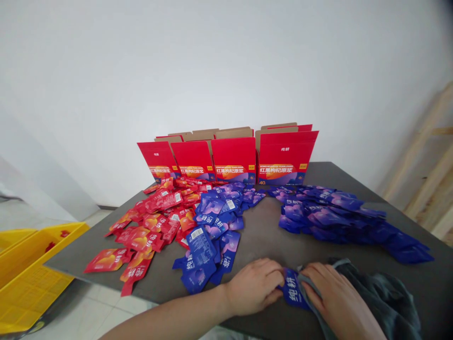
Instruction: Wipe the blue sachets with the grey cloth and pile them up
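Note:
Near the front edge of the table, my left hand [255, 287] pinches one end of a blue pouch [293, 289] with white lettering. My right hand [334, 290] is closed on a dark grey-green cloth [380, 295], and a fold of it presses against the pouch's right end. The rest of the cloth lies bunched to the right, partly behind my right forearm. Left of my hands is a loose heap of blue pouches [212, 222]. Overlapping rows of blue pouches [339, 215] lie beyond my right hand.
Red pouches [141, 233] are scattered over the left of the dark table [262, 226]. Open red boxes [286, 158] stand along the back, before a white wall. Yellow crates [38, 269] sit below the left edge. A wooden frame [421, 146] is at the right.

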Demonstrator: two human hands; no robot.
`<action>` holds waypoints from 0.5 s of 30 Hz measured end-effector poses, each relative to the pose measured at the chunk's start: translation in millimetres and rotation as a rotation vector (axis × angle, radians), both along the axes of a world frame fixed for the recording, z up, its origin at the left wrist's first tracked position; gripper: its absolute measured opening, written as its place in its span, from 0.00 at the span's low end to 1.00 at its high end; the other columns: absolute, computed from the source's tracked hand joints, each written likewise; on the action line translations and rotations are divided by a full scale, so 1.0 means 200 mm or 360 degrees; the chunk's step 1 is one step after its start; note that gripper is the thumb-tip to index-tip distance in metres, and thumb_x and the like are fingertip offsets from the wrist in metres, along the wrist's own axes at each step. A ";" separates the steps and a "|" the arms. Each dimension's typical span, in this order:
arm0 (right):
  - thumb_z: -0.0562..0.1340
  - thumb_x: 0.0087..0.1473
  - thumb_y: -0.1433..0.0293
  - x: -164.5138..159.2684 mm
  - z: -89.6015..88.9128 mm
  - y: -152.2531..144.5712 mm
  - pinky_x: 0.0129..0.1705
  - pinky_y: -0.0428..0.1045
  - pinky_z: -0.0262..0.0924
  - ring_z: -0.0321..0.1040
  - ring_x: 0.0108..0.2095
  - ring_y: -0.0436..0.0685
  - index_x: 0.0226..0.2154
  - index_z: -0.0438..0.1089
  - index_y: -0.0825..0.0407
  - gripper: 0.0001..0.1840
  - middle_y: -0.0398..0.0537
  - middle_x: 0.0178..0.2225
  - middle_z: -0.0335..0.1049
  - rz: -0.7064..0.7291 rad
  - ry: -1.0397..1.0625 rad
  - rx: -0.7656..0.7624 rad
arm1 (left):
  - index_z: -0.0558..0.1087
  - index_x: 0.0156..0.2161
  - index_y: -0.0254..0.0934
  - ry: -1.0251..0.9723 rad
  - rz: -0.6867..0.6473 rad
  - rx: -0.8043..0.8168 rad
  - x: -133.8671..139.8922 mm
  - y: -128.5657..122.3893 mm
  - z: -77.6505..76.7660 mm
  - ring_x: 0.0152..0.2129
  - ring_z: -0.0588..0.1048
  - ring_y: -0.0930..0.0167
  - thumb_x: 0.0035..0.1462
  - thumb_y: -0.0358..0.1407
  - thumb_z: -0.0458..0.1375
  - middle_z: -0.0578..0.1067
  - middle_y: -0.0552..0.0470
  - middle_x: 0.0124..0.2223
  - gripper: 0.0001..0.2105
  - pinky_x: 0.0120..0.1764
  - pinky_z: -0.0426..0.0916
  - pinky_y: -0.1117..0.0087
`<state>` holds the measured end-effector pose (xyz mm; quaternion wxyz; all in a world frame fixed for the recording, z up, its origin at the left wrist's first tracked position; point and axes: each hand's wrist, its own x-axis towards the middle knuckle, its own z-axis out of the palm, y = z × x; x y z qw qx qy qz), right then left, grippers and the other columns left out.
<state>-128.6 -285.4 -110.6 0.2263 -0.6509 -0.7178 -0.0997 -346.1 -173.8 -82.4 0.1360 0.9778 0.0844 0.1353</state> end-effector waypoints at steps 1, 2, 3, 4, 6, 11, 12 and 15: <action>0.61 0.60 0.66 0.05 -0.01 -0.02 0.42 0.54 0.65 0.72 0.40 0.57 0.41 0.73 0.46 0.07 0.45 0.39 0.74 -0.0023 0.0007 0.0018 | 0.65 0.43 0.38 -0.0010 -0.0002 -0.0009 0.00 0.00 0.00 0.43 0.73 0.67 0.67 0.36 0.56 0.74 0.47 0.47 0.05 0.48 0.68 0.67; 0.61 0.60 0.66 0.10 -0.03 -0.04 0.42 0.54 0.66 0.73 0.40 0.57 0.41 0.73 0.46 0.07 0.46 0.40 0.75 -0.0046 0.0014 0.0034 | 0.65 0.43 0.38 -0.0024 -0.0006 -0.0020 0.00 0.00 0.00 0.44 0.73 0.68 0.67 0.36 0.56 0.74 0.47 0.47 0.05 0.49 0.68 0.68; 0.60 0.60 0.65 0.15 -0.05 -0.06 0.42 0.54 0.67 0.74 0.40 0.57 0.40 0.73 0.46 0.08 0.46 0.40 0.75 -0.0067 0.0020 0.0043 | 0.65 0.43 0.38 -0.0035 -0.0010 -0.0032 0.00 0.00 0.00 0.44 0.73 0.68 0.67 0.35 0.56 0.74 0.47 0.48 0.05 0.49 0.68 0.68; 0.60 0.60 0.64 0.20 -0.07 -0.09 0.42 0.53 0.67 0.74 0.39 0.57 0.40 0.74 0.46 0.08 0.46 0.39 0.76 -0.0082 0.0020 0.0048 | 0.65 0.44 0.38 -0.0041 -0.0013 -0.0046 0.00 0.00 0.00 0.44 0.73 0.68 0.66 0.35 0.57 0.74 0.47 0.49 0.05 0.50 0.68 0.68; 0.59 0.60 0.62 0.29 -0.12 -0.13 0.43 0.54 0.69 0.75 0.39 0.58 0.39 0.74 0.46 0.10 0.46 0.39 0.77 -0.0112 0.0003 0.0040 | 0.64 0.45 0.38 -0.0033 -0.0005 -0.0080 0.00 0.00 -0.01 0.45 0.73 0.67 0.66 0.35 0.57 0.74 0.46 0.50 0.06 0.50 0.68 0.67; 0.56 0.61 0.61 0.39 -0.13 -0.17 0.45 0.56 0.69 0.75 0.40 0.59 0.41 0.73 0.47 0.12 0.48 0.39 0.77 -0.0203 -0.0083 0.0146 | 0.63 0.50 0.38 -0.0054 0.0055 -0.0169 0.00 -0.01 -0.02 0.48 0.74 0.65 0.62 0.32 0.58 0.74 0.44 0.52 0.13 0.53 0.68 0.64; 0.56 0.62 0.61 0.36 -0.09 -0.16 0.45 0.55 0.69 0.75 0.40 0.59 0.41 0.73 0.47 0.13 0.47 0.39 0.77 -0.0198 -0.0086 0.0196 | 0.62 0.51 0.38 -0.0063 0.0060 -0.0186 0.00 -0.01 -0.02 0.49 0.74 0.65 0.62 0.32 0.58 0.74 0.44 0.52 0.14 0.54 0.68 0.64; 0.55 0.64 0.61 0.21 0.04 -0.10 0.45 0.52 0.69 0.75 0.41 0.56 0.43 0.72 0.46 0.13 0.46 0.40 0.77 -0.0091 -0.0055 0.0327 | 0.62 0.52 0.38 -0.0086 0.0060 -0.0233 0.00 -0.01 -0.01 0.50 0.73 0.65 0.61 0.31 0.58 0.73 0.44 0.54 0.16 0.56 0.67 0.64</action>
